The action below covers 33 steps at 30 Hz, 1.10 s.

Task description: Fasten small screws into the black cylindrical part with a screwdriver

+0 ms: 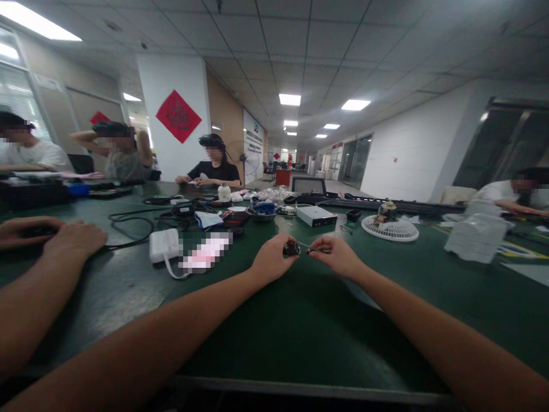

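Over the green table (317, 332), my two hands are close together, fingertips a short gap apart. My left hand (272, 258) is closed around a small black round part (292, 249) with a lighter rim, its open-looking end turned to the right. In the fingers of my right hand (338, 257) is a thin metal rod-like tool (312, 248), pinched and pointing left toward the black part. Whether its tip touches the part I cannot tell. A small dark bit shows at the right fingertips, too small to name.
At left, another person's hands (75, 237) hold something dark. A white adapter box (164, 245) with a cable lies nearby. Farther back are a white box-shaped device (316, 216), a white fan grille (390, 229), cables and clutter. A crumpled clear plastic bag (477, 237) stands at right.
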### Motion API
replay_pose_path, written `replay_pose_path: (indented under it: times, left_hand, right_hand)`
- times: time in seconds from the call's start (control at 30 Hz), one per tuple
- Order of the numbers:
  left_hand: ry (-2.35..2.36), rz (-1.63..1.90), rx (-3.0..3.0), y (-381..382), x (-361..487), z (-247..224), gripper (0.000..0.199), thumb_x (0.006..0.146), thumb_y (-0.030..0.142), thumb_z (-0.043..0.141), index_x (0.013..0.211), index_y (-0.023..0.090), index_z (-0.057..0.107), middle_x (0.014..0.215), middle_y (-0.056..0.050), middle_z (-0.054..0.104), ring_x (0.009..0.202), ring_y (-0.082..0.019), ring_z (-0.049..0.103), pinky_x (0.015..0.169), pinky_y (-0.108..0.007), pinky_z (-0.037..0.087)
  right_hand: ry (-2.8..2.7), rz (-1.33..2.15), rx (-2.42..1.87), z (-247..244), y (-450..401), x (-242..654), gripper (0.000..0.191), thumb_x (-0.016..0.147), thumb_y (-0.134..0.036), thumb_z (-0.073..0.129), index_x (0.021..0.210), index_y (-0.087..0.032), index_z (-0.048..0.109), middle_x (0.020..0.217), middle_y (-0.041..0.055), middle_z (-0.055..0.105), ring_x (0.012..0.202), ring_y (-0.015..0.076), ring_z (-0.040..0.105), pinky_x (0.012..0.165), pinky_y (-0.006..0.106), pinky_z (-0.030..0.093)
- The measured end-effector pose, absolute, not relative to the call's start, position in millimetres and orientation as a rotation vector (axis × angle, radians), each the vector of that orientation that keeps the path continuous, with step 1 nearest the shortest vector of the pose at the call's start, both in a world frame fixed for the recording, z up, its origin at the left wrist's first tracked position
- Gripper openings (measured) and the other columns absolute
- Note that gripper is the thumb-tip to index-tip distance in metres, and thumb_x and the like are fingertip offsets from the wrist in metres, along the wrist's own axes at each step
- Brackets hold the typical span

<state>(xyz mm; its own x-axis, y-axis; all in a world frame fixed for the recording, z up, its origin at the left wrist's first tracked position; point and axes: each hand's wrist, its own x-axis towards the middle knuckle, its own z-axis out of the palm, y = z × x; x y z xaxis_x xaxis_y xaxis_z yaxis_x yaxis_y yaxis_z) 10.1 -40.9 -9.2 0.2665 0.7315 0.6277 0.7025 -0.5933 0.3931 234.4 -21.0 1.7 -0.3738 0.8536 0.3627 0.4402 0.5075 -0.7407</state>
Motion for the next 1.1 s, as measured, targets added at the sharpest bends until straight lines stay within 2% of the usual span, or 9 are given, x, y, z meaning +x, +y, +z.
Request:
replay_pose_path:
  times: [0.17,0.37,0.5,0.7,0.93,1.1]
  left_hand:
    - [1.254,1.188,2.485,-42,12,-9,0.032,0.075,0.022,0.077,0.105,0.021,0.066,0.105,-0.005,0.07,0.096,-0.022,0.067,0.085,-0.033,0.054]
    - [1.186,1.201,2.421,-41,11,-6,0.036,0.072,0.024,0.082,0.106,0.019,0.07,0.104,-0.005,0.072,0.096,-0.021,0.067,0.085,-0.032,0.054]
    - [1.028,1.136,2.518,-45,11,-3,0.035,0.075,0.026,0.08,0.109,0.022,0.073,0.104,-0.004,0.072,0.095,-0.02,0.067,0.086,-0.032,0.053]
    - [0.971,1.109,2.563,-52,11,2,0.038,0.08,0.025,0.077,0.118,0.027,0.072,0.117,-0.005,0.071,0.109,-0.022,0.065,0.1,-0.037,0.049]
    - [1.008,1.125,2.651,-52,11,0,0.037,0.082,0.026,0.076,0.118,0.027,0.071,0.117,-0.005,0.072,0.11,-0.022,0.065,0.098,-0.036,0.048]
    - [0.917,1.109,2.7,-54,11,2,0.039,0.084,0.024,0.074,0.122,0.025,0.068,0.122,-0.005,0.071,0.114,-0.021,0.064,0.101,-0.034,0.046]
  right_hand:
    - [-1.969,0.646,-1.063,5,-25,233,0.024,0.075,-0.035,0.077,0.09,-0.017,0.076,0.089,0.0059,0.076,0.078,0.0204,0.068,0.075,0.034,0.052]
    - [-1.902,0.758,-1.002,4,-23,234,0.029,0.075,-0.038,0.077,0.092,-0.015,0.077,0.087,0.0056,0.076,0.082,0.0203,0.066,0.08,0.033,0.049]
    - [-1.946,0.787,-1.039,3,-24,233,0.029,0.073,-0.038,0.078,0.09,-0.014,0.078,0.085,0.0049,0.075,0.084,0.0209,0.065,0.084,0.034,0.046]
    - [-1.895,0.806,-1.074,2,-23,234,0.031,0.066,-0.037,0.083,0.086,-0.014,0.076,0.081,0.0032,0.074,0.077,0.019,0.064,0.075,0.031,0.047]
    - [-1.943,0.771,-1.069,2,-21,236,0.028,0.069,-0.038,0.081,0.085,-0.016,0.079,0.08,0.004,0.075,0.078,0.02,0.065,0.077,0.032,0.046]
    - [-1.916,0.783,-1.065,-3,-19,234,0.033,0.064,-0.04,0.086,0.079,-0.014,0.074,0.074,0.0034,0.073,0.07,0.0178,0.063,0.069,0.03,0.047]
